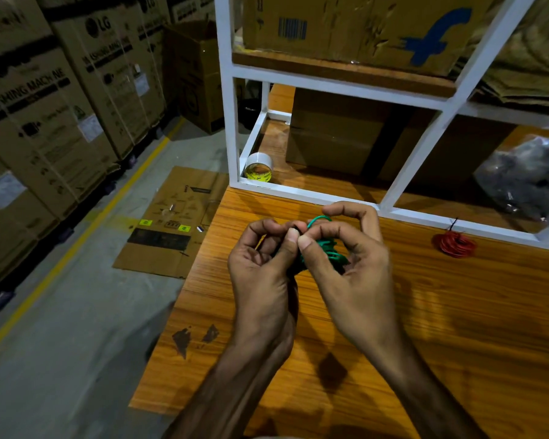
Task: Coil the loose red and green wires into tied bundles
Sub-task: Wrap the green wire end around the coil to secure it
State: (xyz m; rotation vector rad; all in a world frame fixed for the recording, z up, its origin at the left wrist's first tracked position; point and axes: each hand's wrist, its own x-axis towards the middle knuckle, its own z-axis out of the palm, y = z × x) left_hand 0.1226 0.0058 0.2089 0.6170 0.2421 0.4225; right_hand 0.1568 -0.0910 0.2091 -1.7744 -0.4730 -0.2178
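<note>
A coil of green wire (328, 248) is held above the wooden table (457, 312), between both hands. My left hand (263, 264) pinches it from the left, thumb and forefinger closed at the top of the coil. My right hand (352, 264) wraps around its right side, with a green loop showing above the fingers. Most of the green coil is hidden by my fingers. A red wire bundle (456, 244) lies on the table to the right, wound tight, with a dark tie end sticking up from it.
A white metal shelf frame (232, 122) stands at the table's back, holding cardboard boxes (336, 131), a tape roll (259, 167) and a dark plastic bag (526, 179). Flattened cardboard (168, 223) lies on the floor to the left. Stacked washing machine cartons (45, 106) line the aisle.
</note>
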